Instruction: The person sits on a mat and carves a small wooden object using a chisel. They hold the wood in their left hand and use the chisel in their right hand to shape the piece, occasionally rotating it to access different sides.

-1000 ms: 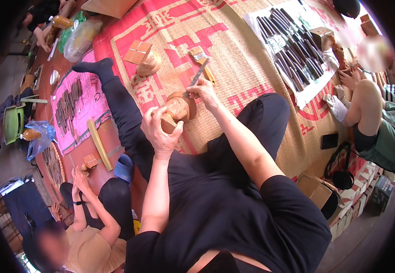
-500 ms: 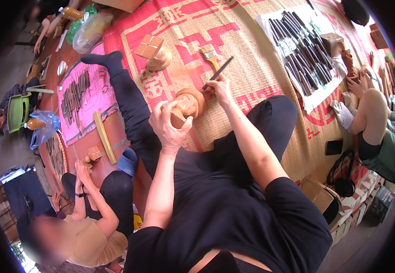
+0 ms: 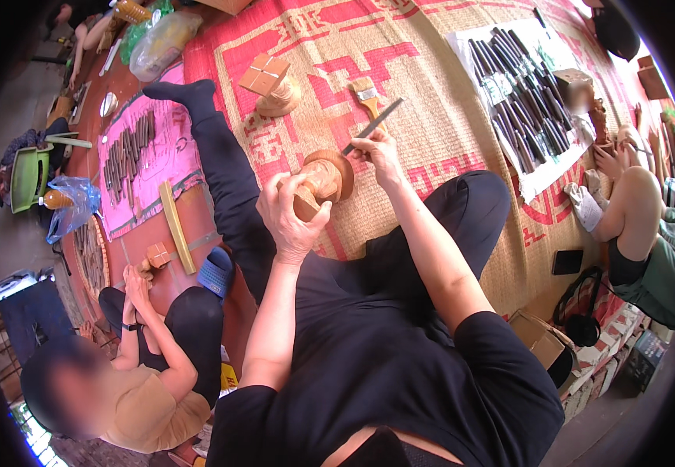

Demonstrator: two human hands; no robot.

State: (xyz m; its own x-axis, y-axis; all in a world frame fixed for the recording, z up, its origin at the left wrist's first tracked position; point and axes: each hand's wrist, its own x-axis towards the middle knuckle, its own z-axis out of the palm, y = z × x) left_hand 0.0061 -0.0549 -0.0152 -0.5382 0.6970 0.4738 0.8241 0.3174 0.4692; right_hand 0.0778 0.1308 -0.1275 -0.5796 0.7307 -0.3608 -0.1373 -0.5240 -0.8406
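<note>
My left hand [image 3: 293,218] is wrapped round a turned wooden piece [image 3: 323,176] with a carved body and a round, wider base, tilted above my lap. Its near end is partly hidden by my fingers and thumb. To the right of the base, my right hand [image 3: 378,158] pinches a slim dark carving chisel [image 3: 376,123] near its lower end. That end points at the rim of the base; whether it touches the wood I cannot tell. The chisel's long shaft slants up to the right, passing over a flat paintbrush [image 3: 366,93] on the mat.
On the woven mat [image 3: 431,101] stands another wooden piece [image 3: 281,96] with a square block top. Many dark-handled tools [image 3: 520,97] lie on a white cloth at right, more tools [image 3: 129,152] on pink cloth at left. People sit on both sides; a phone [image 3: 568,262] lies at right.
The whole view has shifted slightly. The chisel in my right hand has tilted a little; my left hand keeps its hold on the wooden piece.
</note>
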